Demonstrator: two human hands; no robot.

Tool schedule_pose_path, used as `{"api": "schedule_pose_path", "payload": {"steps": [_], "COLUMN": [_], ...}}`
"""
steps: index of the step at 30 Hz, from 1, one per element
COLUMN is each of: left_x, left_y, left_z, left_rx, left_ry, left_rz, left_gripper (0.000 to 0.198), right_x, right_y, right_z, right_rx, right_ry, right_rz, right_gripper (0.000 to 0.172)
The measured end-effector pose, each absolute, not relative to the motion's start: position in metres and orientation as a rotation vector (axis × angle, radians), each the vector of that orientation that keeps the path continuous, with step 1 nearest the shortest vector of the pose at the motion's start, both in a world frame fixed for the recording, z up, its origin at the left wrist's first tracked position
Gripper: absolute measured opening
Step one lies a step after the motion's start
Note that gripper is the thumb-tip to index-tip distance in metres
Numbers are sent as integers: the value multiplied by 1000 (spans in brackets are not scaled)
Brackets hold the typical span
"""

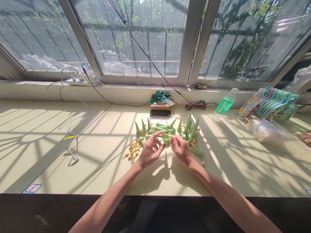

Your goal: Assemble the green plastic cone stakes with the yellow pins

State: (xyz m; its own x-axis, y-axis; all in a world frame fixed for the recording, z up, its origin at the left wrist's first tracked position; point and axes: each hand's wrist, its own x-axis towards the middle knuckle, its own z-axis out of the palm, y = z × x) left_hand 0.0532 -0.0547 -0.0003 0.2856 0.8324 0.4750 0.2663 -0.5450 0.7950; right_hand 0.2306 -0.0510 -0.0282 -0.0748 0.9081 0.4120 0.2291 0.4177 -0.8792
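My left hand (149, 151) and my right hand (180, 149) meet over the table and together hold a small green plastic part with a round open end (166, 138). The fingers of both hands are curled around it. Behind the hands lies a heap of green cone-shaped spikes (190, 127), some upright, some lying flat. Several small yellow plastic pieces (134, 149) are scattered to the left of my left hand.
A black phone (160, 113) lies behind the heap, with a green bundle (160, 98) by the window sill. A plastic bottle (223, 105), teal hangers (275, 103) and a clear bag (267, 131) lie at the right. White cables (73, 142) trail at the left.
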Motion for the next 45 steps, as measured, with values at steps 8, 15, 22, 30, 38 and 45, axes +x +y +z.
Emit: {"api": "schedule_pose_path", "payload": {"steps": [8, 15, 22, 30, 38, 45], "left_x": [51, 49, 50, 51, 49, 52], "left_y": [-48, -46, -48, -53, -52, -52], "left_z": [2, 2, 4, 2, -2, 0], "left_rx": [1442, 1375, 1442, 1875, 2230, 1792], "left_ry": [908, 828, 868, 958, 906, 1001], "left_rz": [1111, 940, 997, 1141, 1225, 1257], "left_gripper": [51, 49, 37, 25, 18, 27], "right_x": [234, 233, 233, 232, 230, 232], "right_y": [-54, -55, -54, -53, -52, -52], "right_z": [-22, -22, -22, -24, -25, -25], "right_rx": [-1002, -968, -1027, -1047, -1073, -1081], "right_ry": [-1625, -1748, -1726, -1678, -1650, -1549], "right_rz": [643, 537, 614, 682, 745, 749], "right_gripper": [36, 36, 34, 38, 44, 37]}}
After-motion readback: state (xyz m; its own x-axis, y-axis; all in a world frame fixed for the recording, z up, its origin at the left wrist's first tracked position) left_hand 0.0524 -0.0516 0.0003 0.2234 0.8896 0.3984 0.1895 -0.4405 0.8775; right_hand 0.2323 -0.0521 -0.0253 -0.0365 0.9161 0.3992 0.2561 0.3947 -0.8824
